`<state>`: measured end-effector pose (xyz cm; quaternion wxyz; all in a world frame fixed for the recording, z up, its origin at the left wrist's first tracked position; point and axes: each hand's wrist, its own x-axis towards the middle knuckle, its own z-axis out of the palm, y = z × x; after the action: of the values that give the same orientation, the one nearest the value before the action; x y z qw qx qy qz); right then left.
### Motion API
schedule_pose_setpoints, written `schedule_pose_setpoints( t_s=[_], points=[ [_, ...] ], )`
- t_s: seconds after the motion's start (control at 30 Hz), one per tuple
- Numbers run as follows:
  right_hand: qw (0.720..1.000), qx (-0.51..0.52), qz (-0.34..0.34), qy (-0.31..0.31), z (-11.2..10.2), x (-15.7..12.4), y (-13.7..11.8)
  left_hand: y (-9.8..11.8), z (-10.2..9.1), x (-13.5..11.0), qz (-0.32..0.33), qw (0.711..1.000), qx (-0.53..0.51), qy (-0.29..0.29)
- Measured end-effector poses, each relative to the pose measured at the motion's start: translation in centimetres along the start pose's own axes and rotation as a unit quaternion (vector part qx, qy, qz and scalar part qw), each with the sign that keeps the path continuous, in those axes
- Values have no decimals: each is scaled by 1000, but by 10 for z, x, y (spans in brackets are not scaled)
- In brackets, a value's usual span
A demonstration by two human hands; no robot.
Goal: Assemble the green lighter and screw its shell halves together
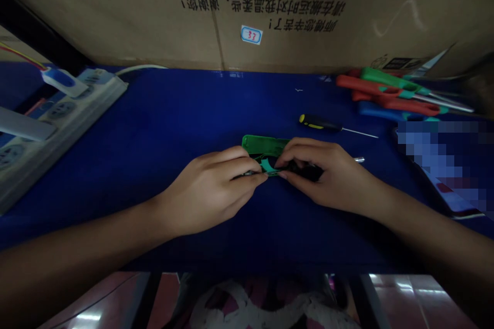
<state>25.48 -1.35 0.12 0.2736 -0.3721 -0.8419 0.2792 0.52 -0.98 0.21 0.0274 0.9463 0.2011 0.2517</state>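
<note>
A green plastic casing (pixel 266 145) lies opened between my hands on the blue tabletop. It looks like the handle of a long-nosed lighter, with thin green wire and a teal piece (pixel 268 165) inside. My left hand (pixel 216 185) grips the casing's left part between thumb and fingers. At the other side my right hand (pixel 324 169) has its fingers bent into a pinch at the casing's right part. My fingers cover much of the inside, so small parts there cannot be made out. A short metal tip (pixel 359 160) shows beyond my right hand.
A black and yellow screwdriver (pixel 320 123) lies past my right hand. Several lighters with coloured handles (pixel 386 92) are piled at the back right, above a phone (pixel 432 169). On the left is a power strip (pixel 77 108) with plugs. A cardboard box (pixel 154 20) stands behind.
</note>
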Motion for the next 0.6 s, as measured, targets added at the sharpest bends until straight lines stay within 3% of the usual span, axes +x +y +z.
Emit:
schedule_pose_setpoints(
  t_s=[0.6],
  points=[
    [999, 36, 34, -9, -6, 1, -1, -2, 3, -2, -2, 1000, -10, 22]
  ],
)
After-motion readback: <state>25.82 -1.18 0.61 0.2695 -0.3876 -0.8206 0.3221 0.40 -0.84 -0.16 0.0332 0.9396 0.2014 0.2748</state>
